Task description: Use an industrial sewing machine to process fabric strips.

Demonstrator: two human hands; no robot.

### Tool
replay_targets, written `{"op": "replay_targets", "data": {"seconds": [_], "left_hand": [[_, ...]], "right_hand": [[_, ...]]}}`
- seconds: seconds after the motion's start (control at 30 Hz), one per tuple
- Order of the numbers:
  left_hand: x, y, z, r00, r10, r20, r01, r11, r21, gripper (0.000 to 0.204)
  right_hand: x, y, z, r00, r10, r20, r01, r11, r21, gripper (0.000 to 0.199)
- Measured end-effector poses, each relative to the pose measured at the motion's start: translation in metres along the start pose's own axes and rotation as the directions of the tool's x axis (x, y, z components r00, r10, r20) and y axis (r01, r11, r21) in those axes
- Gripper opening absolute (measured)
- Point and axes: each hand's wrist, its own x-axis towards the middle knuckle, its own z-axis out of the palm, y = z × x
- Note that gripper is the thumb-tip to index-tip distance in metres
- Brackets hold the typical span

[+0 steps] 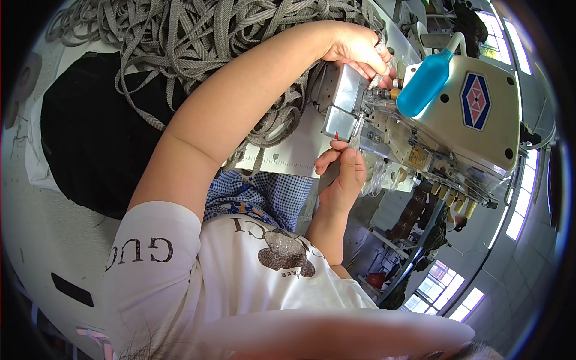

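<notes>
Both my hands are at a cream sewing machine (489, 147). My left hand (360, 51) reaches round the far side of its metal plate (349, 84), fingers closed on a grey woven strap (379, 47). On the near side, my right hand (345, 171) pinches a grey strap end (355, 143) between thumb and forefinger, just in front of the presser foot area. Whether both hands hold one length of strap, I cannot tell. A small red pointed mark (336, 135) shows on the plate beside my right fingers.
A big tangled heap of grey strap (198, 36) covers the table's far left. Black cloth (90, 132) lies left of it. A blue oblong piece (426, 81) sits on the machine. The white table edge (288, 161) carries a ruler scale; blue checked cloth (258, 192) covers my lap.
</notes>
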Motion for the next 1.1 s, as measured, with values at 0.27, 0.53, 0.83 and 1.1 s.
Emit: {"op": "replay_targets", "data": {"seconds": [0.27, 0.53, 0.83, 1.1], "left_hand": [[-0.004, 0.004, 0.002, 1.0, 0.004, 0.028, -0.005, 1.0, 0.019, 0.03], [-0.009, 0.01, 0.006, 1.0, -0.001, 0.001, 0.001, 1.0, 0.028, 0.03], [-0.009, 0.008, 0.006, 1.0, 0.008, 0.005, -0.008, 1.0, 0.026, 0.023], [-0.003, 0.007, -0.003, 0.995, 0.065, 0.072, -0.069, 0.997, 0.043, 0.023]], "right_hand": [[0.001, 0.0, 0.0, 1.0, -0.004, 0.003, 0.004, 1.0, -0.007, 0.03], [-0.004, 0.001, 0.0, 1.0, 0.004, 0.0, -0.004, 1.0, -0.02, 0.028], [-0.104, 0.048, -0.077, 0.95, 0.295, -0.102, -0.306, 0.813, -0.496, 0.022], [-0.341, 0.062, -0.283, 0.728, 0.263, -0.633, -0.652, -0.019, -0.758, 0.018]]}}
